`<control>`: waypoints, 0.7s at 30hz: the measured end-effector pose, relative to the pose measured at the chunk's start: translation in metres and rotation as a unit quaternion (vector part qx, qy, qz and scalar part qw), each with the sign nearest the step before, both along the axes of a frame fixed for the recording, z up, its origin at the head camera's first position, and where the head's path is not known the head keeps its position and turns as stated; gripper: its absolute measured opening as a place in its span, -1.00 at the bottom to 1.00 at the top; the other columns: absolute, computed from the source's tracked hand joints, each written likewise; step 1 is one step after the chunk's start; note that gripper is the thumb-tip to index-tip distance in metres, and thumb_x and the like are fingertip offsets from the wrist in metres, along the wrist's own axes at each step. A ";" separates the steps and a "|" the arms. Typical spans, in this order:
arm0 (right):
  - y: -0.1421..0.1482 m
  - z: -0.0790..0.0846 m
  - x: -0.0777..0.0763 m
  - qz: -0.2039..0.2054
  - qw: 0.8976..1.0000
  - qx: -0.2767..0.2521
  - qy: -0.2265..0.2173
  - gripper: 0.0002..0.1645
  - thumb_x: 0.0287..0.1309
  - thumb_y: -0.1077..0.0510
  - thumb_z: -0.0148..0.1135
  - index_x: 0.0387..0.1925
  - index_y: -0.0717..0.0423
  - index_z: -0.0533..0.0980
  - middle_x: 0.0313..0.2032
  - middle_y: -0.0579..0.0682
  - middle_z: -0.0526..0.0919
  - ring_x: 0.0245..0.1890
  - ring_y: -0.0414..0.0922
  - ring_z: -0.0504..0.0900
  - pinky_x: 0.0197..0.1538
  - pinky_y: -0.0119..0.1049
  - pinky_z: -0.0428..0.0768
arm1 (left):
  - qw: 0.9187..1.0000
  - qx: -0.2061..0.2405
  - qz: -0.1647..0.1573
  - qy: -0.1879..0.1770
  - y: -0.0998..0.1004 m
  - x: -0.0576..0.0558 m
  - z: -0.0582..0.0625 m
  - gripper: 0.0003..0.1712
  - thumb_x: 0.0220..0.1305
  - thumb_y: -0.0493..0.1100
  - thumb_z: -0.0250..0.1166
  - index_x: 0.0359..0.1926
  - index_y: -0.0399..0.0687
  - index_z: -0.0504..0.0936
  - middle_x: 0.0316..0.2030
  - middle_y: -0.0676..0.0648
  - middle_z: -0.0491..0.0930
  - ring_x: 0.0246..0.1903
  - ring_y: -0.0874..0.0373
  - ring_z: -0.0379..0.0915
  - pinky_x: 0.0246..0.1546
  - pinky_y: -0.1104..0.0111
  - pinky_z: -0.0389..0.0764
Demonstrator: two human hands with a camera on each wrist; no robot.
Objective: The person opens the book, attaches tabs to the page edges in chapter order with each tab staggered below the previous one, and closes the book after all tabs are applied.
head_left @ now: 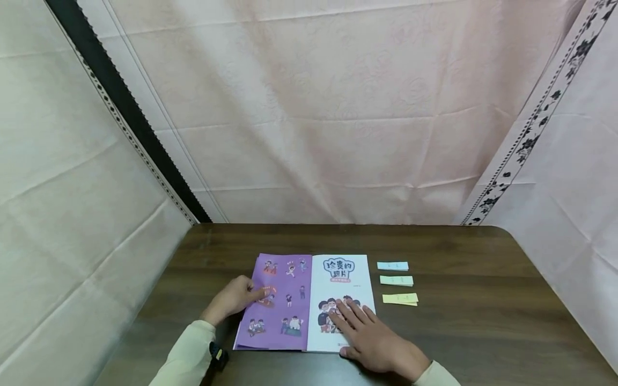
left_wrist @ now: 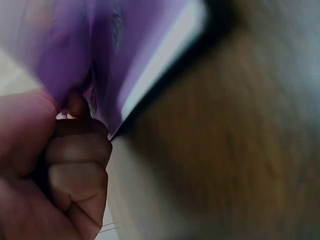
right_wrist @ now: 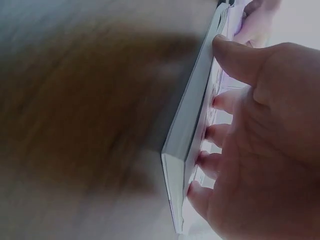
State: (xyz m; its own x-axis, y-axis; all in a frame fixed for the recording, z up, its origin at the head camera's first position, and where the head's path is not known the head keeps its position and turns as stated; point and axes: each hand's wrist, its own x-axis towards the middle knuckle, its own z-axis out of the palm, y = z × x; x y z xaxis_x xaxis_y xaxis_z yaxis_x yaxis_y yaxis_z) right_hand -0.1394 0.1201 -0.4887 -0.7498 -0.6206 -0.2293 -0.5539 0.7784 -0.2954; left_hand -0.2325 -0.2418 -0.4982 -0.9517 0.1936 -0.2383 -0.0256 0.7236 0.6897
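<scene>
Pale cloth hangs behind the table, where I see from afar the book lying open. The left hand bends in at its left edge — thumb and curled fingers pinching the purple page; the right hand slants in palm-down — fingers spread on the white page.

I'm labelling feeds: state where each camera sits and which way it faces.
Head: head-worn, facing forward and down at the open book; left hand, right hand, sleeves show.
Left wrist: worn there, facing the purple page; the left hand shows, pinching it.
Right wrist: worn there, facing the book's edge; the right hand shows.
Head and left wrist share the purple page.
</scene>
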 end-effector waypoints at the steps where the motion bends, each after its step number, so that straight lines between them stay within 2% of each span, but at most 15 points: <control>1: 0.000 0.000 0.000 0.001 1.000 -0.001 -0.002 -0.10 0.55 -0.23 0.07 0.70 -0.09 0.01 0.69 0.07 -0.04 0.68 0.14 -0.10 0.59 0.24 0.04 | 1.000 -0.012 0.001 0.008 -0.001 0.001 -0.001 -0.43 0.45 0.02 0.39 -0.70 -0.03 0.48 -0.73 0.09 0.43 -0.70 0.28 0.22 -0.66 0.44 0.17; 4: 0.001 -0.006 -0.002 0.004 1.000 -0.016 -0.007 -0.09 0.55 -0.25 0.06 0.70 -0.10 -0.01 0.69 0.08 -0.04 0.68 0.15 -0.11 0.59 0.27 0.03 | 0.998 -0.057 0.018 0.026 0.000 0.003 -0.001 -0.40 0.39 -0.01 0.45 -0.72 0.00 0.36 -0.73 0.09 0.38 -0.68 0.26 0.25 -0.64 0.43 0.18; 6: 0.004 -0.014 -0.005 0.008 0.999 -0.037 -0.008 -0.09 0.55 -0.28 0.03 0.71 -0.11 -0.02 0.69 0.10 -0.06 0.68 0.18 -0.14 0.58 0.31 0.00 | 0.994 -0.103 0.034 0.033 0.002 0.004 0.002 -0.41 0.34 0.04 0.48 -0.70 0.00 0.38 -0.72 0.07 0.38 -0.67 0.24 0.29 -0.65 0.41 0.22; 10: 0.011 -0.022 -0.011 0.017 0.997 -0.071 -0.023 -0.09 0.56 -0.28 -0.01 0.72 -0.14 -0.07 0.70 0.12 -0.12 0.67 0.21 -0.20 0.57 0.36 -0.08 | 0.975 -0.210 0.058 0.049 0.013 0.010 0.010 -0.46 0.27 0.18 0.51 -0.57 -0.08 0.54 -0.64 -0.01 0.49 -0.61 0.15 0.40 -0.62 0.31 0.36; 12: 0.012 -0.020 -0.012 0.021 0.996 -0.081 -0.041 -0.10 0.58 -0.27 -0.03 0.72 -0.15 -0.09 0.70 0.12 -0.16 0.68 0.21 -0.24 0.57 0.37 -0.12 | 0.966 -0.244 0.061 0.064 0.020 0.014 0.015 -0.49 0.26 0.17 0.52 -0.50 -0.12 0.58 -0.59 -0.04 0.52 -0.58 0.11 0.44 -0.60 0.24 0.44; 13: 0.012 -0.017 -0.012 0.020 0.995 -0.082 -0.050 -0.10 0.58 -0.26 -0.01 0.72 -0.15 -0.08 0.70 0.13 -0.16 0.68 0.21 -0.24 0.57 0.37 -0.12 | 0.964 -0.250 0.059 0.071 0.024 0.015 0.017 -0.51 0.27 0.14 0.52 -0.50 -0.12 0.57 -0.58 -0.05 0.51 -0.57 0.10 0.43 -0.59 0.22 0.44; 14: 0.012 -0.015 -0.012 0.020 0.995 -0.084 -0.058 -0.10 0.58 -0.25 -0.01 0.72 -0.15 -0.09 0.70 0.12 -0.16 0.68 0.20 -0.25 0.58 0.36 -0.13 | 0.965 -0.244 0.052 0.077 0.029 0.017 0.019 -0.53 0.29 0.08 0.51 -0.52 -0.12 0.54 -0.59 -0.04 0.49 -0.58 0.11 0.41 -0.60 0.23 0.44; 15: 0.012 -0.012 -0.012 0.020 0.994 -0.086 -0.064 -0.10 0.58 -0.25 -0.01 0.72 -0.14 -0.09 0.70 0.13 -0.16 0.68 0.20 -0.26 0.58 0.36 -0.14 | 0.970 -0.226 0.042 0.080 0.034 0.018 0.020 -0.55 0.30 0.00 0.51 -0.56 -0.11 0.51 -0.62 -0.02 0.45 -0.60 0.12 0.39 -0.61 0.25 0.42; 18: 0.012 -0.010 -0.011 0.021 0.992 -0.097 -0.075 -0.09 0.57 -0.24 0.01 0.72 -0.13 -0.08 0.69 0.16 -0.16 0.67 0.22 -0.26 0.58 0.35 -0.16 | 0.987 -0.134 -0.023 0.080 0.049 0.020 0.023 -0.46 0.34 -0.14 0.47 -0.66 -0.01 0.33 -0.69 0.07 0.28 -0.65 0.22 0.25 -0.63 0.37 0.29; 19: 0.012 -0.012 -0.011 0.021 0.992 -0.101 -0.073 -0.09 0.57 -0.25 0.01 0.72 -0.14 -0.07 0.69 0.15 -0.16 0.67 0.22 -0.25 0.58 0.34 -0.16 | 0.991 -0.099 -0.047 0.078 0.055 0.021 0.024 -0.43 0.36 -0.17 0.45 -0.66 0.02 0.28 -0.69 0.09 0.23 -0.65 0.25 0.21 -0.62 0.41 0.24; 21: 0.013 -0.016 -0.013 0.026 0.991 -0.108 -0.070 -0.08 0.56 -0.26 0.02 0.72 -0.13 -0.07 0.69 0.18 -0.17 0.67 0.25 -0.25 0.56 0.38 -0.16 | 0.992 -0.040 -0.092 0.079 0.066 0.022 0.026 -0.45 0.38 -0.17 0.43 -0.63 0.04 0.28 -0.68 0.12 0.23 -0.64 0.28 0.20 -0.61 0.44 0.22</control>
State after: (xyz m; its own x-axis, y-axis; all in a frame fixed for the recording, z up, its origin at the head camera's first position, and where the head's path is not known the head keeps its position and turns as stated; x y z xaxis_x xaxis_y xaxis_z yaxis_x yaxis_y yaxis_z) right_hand -0.1528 0.1329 -0.5050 -0.6854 -0.7041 -0.1854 -0.5342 0.6593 -0.5290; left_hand -0.2104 -0.1757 -0.4723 -0.9284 0.3544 -0.1112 0.2160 0.7587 0.6146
